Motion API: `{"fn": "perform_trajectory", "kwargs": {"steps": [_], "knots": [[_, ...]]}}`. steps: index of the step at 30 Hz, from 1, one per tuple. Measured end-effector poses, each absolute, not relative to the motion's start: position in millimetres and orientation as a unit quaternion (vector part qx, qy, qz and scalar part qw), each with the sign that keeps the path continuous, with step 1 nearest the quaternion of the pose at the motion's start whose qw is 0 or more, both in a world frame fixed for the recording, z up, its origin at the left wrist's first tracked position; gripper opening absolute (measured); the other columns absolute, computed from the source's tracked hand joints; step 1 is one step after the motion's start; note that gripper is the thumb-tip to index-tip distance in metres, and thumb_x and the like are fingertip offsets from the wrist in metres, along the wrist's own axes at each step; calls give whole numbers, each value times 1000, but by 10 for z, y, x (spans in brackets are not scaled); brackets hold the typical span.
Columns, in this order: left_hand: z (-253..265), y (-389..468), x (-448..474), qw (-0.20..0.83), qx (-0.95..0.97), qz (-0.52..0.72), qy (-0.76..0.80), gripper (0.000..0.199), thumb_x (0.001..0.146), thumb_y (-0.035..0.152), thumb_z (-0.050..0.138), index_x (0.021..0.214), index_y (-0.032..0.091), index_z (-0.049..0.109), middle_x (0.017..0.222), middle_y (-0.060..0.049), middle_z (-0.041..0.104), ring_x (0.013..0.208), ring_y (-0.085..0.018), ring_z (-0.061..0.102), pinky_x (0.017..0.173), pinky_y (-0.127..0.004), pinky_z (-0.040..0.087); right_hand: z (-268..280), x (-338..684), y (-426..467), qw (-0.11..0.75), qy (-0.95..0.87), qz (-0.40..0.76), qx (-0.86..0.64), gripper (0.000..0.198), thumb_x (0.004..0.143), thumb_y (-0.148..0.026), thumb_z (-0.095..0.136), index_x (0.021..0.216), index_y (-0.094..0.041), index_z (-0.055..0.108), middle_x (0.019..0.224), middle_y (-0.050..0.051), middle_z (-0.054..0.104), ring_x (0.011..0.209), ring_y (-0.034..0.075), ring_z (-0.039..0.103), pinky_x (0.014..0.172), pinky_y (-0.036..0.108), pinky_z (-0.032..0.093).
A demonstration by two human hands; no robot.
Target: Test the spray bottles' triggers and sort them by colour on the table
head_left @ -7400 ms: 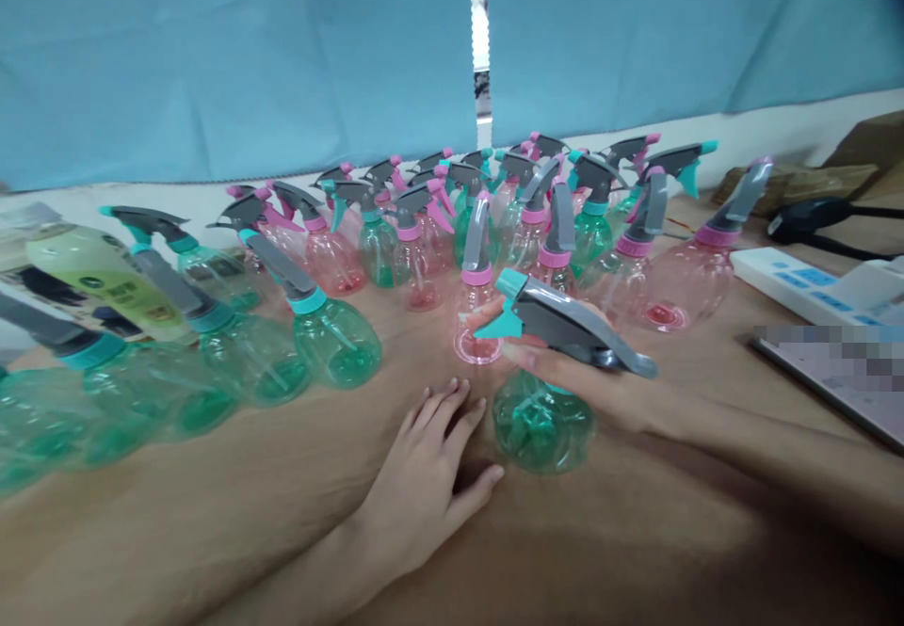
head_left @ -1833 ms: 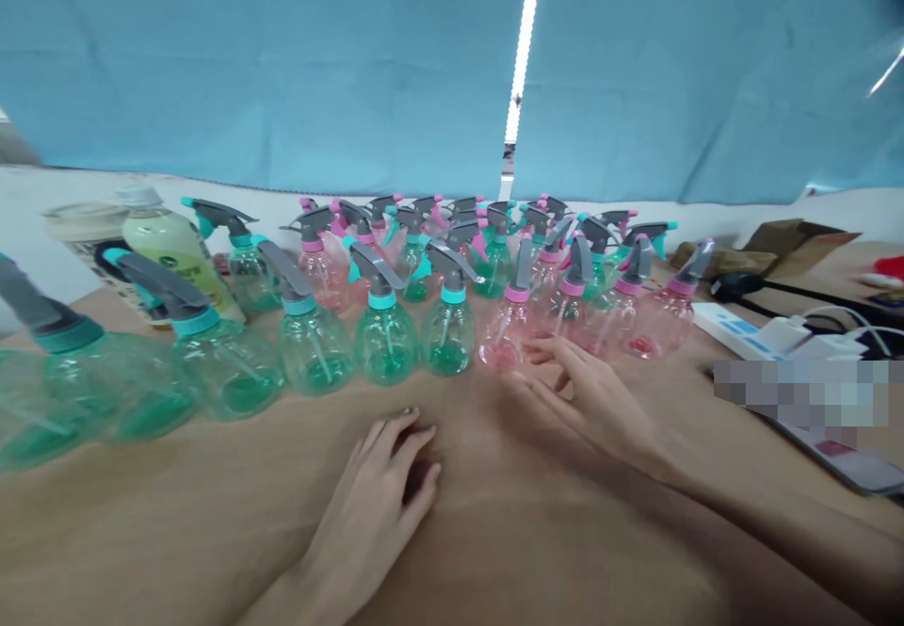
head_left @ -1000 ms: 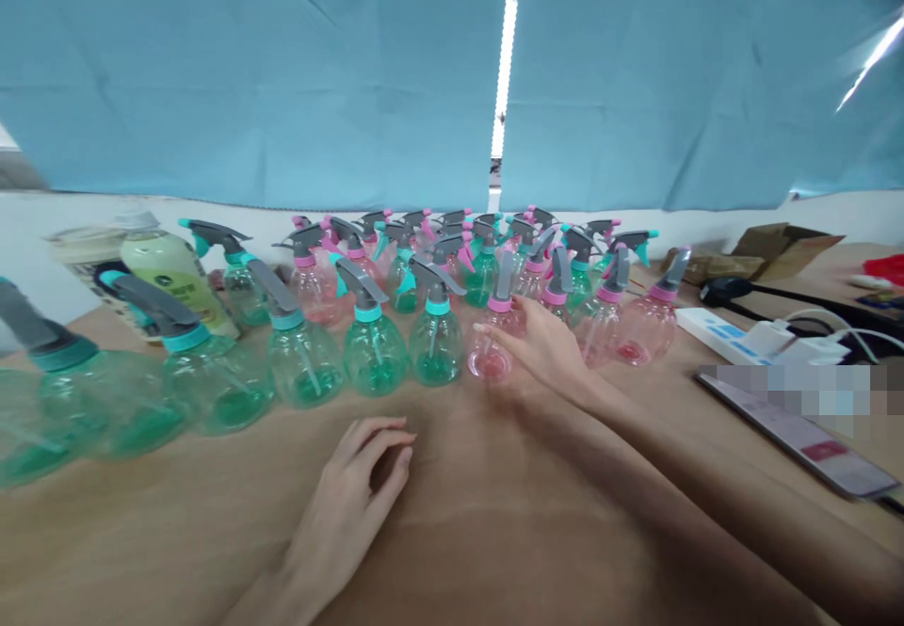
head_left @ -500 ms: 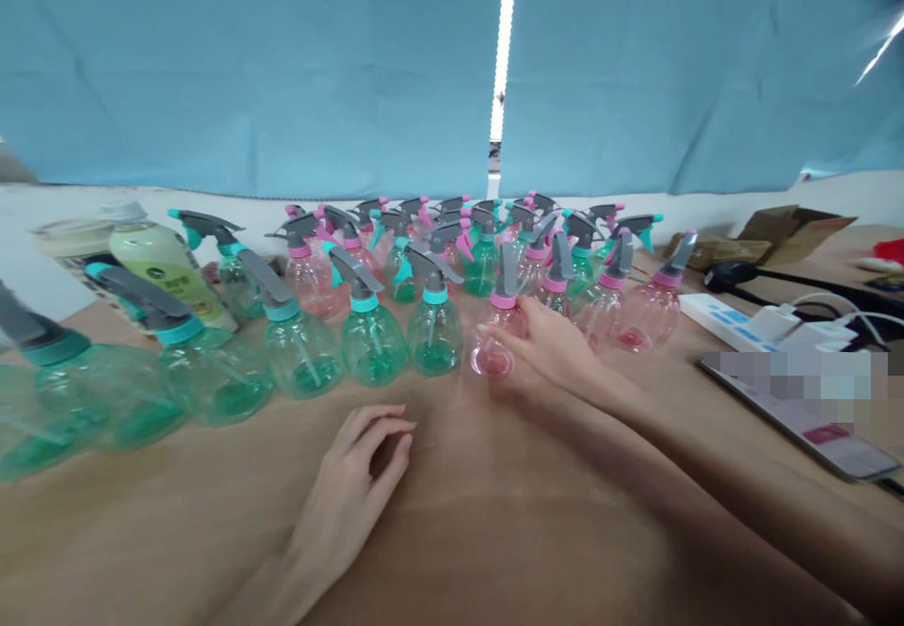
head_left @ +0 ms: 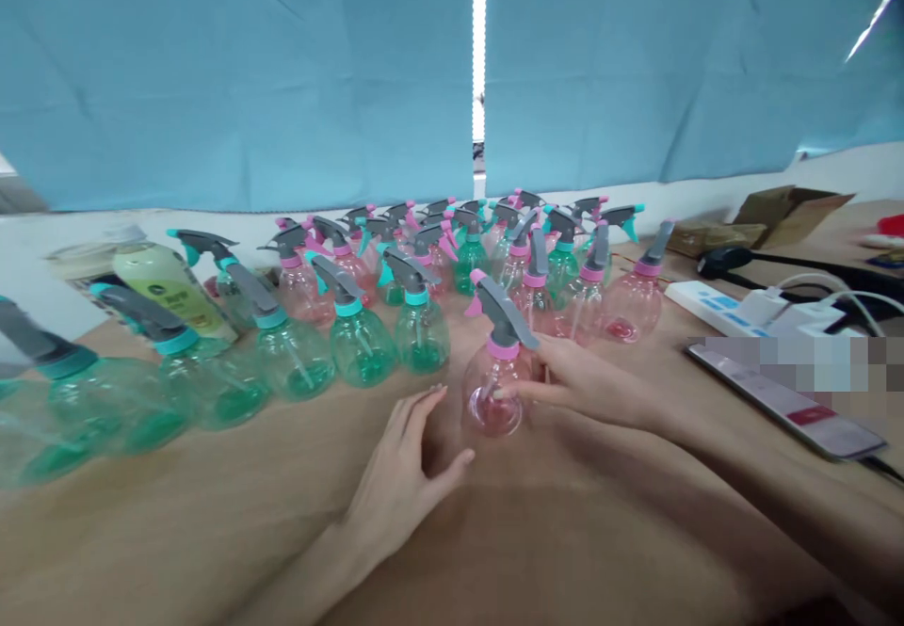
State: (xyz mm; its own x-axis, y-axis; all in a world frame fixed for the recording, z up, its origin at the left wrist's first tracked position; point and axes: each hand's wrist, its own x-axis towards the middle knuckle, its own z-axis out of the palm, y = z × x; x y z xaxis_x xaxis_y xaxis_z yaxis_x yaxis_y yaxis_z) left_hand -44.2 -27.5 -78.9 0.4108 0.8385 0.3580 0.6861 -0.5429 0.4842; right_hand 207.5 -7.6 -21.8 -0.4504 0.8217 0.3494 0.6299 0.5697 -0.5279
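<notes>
A clear pink spray bottle [head_left: 487,386] with a pink collar and grey trigger head stands upright near the middle of the table. My right hand [head_left: 565,377] grips its body from the right, thumb across the front and the other fingers partly hidden behind. To the bottle's left is my left hand [head_left: 406,466], thumb and fingers spread, holding nothing and apart from the bottle. Closest beyond that hand are a green spray bottle [head_left: 424,334] and a second green spray bottle [head_left: 363,348], both with turquoise collars.
Several more green and pink spray bottles crowd the table's left and back. A labelled bottle of yellow-green liquid [head_left: 173,287] stands at the left. On the right are a white power strip [head_left: 710,306], a phone [head_left: 783,405] and an open cardboard box [head_left: 791,216].
My right hand has drawn the pink spray bottle nearer, out from the row, and its trigger head has turned. My left hand has moved right and forward towards it, its fingers spreading wider.
</notes>
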Motion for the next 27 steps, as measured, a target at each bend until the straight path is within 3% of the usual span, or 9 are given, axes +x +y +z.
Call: {"fn": "perform_trajectory", "kwargs": {"steps": [4,9,12,19,24,27], "knots": [[-804,-253,-288,170,845,279,424,72,84,39,62,143,25,25,143,-14,43,132,-31,42,105,-54,38,-173,2169,-174,285,-846,229,-387,37,85,-47,61,112,-23,59,93,2,69,81,20,63,67,30,51],[-809,-217,-169,193,856,239,416,85,77,46,68,144,21,23,143,-17,43,133,-35,40,106,-57,36,-109,2269,-259,260,-854,230,-388,39,81,-49,65,112,-23,63,87,0,70,68,16,61,60,27,48],[-800,-211,-107,176,866,229,407,85,75,47,70,143,21,26,139,-16,48,129,-36,43,104,-59,36,-67,2304,-271,257,-860,233,-374,34,82,-47,65,106,-24,66,82,0,70,67,16,62,61,27,49],[-775,-194,-3,206,854,212,429,79,75,45,72,139,23,33,128,-14,55,120,-35,51,97,-55,43,42,2380,-272,236,-869,243,-362,38,79,-48,68,111,-27,64,96,-1,71,79,18,66,66,28,50],[-782,-133,79,223,847,218,430,72,75,49,71,134,23,39,131,-13,52,121,-34,50,98,-55,43,-5,2325,-248,310,-852,171,-386,52,74,-54,70,114,-23,60,115,4,65,101,23,61,83,35,49],[-798,-73,128,213,861,214,409,68,75,54,71,128,22,44,128,-13,54,121,-35,50,98,-55,42,-47,2246,-180,382,-811,201,-394,57,72,-52,73,116,-21,56,108,5,65,96,22,60,81,36,49]]}}
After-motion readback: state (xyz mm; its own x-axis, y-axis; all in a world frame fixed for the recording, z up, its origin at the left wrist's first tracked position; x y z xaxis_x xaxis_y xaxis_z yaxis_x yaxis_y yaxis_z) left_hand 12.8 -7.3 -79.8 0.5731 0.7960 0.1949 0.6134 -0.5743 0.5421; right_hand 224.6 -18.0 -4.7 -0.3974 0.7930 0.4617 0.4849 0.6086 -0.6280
